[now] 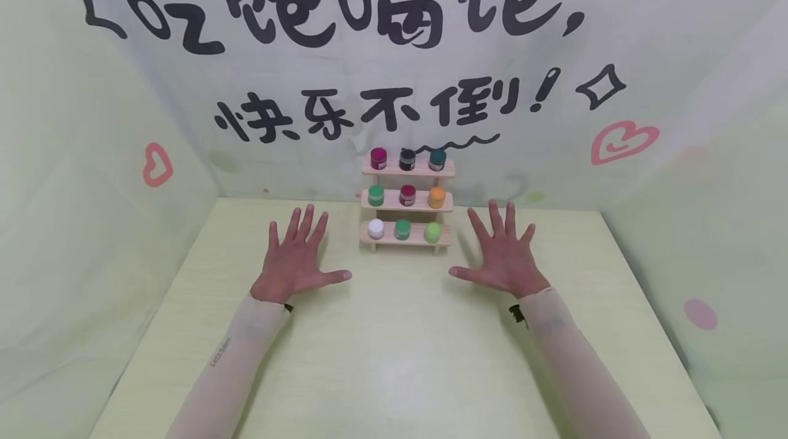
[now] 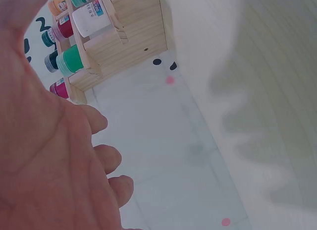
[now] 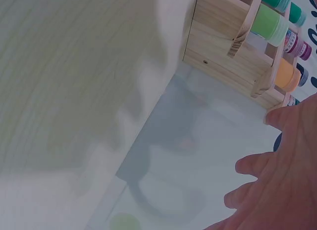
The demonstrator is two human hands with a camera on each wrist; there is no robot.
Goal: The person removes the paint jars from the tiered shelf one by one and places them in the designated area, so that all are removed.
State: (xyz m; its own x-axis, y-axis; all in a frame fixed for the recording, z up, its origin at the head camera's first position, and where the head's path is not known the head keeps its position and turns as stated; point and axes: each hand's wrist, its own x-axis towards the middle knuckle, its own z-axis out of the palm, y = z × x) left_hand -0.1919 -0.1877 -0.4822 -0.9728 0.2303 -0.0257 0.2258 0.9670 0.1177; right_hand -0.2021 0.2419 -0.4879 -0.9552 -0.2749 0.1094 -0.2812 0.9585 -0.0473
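A small three-tier wooden rack (image 1: pixel 408 205) stands at the back middle of the pale table (image 1: pixel 394 357), holding several small paint jars with coloured lids. My left hand (image 1: pixel 299 258) hovers flat with fingers spread, left of the rack, holding nothing. My right hand (image 1: pixel 501 254) is spread the same way on the rack's right side, also holding nothing. The left wrist view shows my palm (image 2: pixel 44 155) with the rack (image 2: pixel 129 41) beyond it. In the right wrist view my fingers (image 3: pixel 277 180) are below the rack (image 3: pixel 233 56). Both hands are apart from the rack.
A printed backdrop (image 1: pixel 394 49) with large black characters and pink hearts rises behind the rack. Fabric walls (image 1: pixel 80 206) close in the table on the left and right. Pale sleeves cover both forearms.
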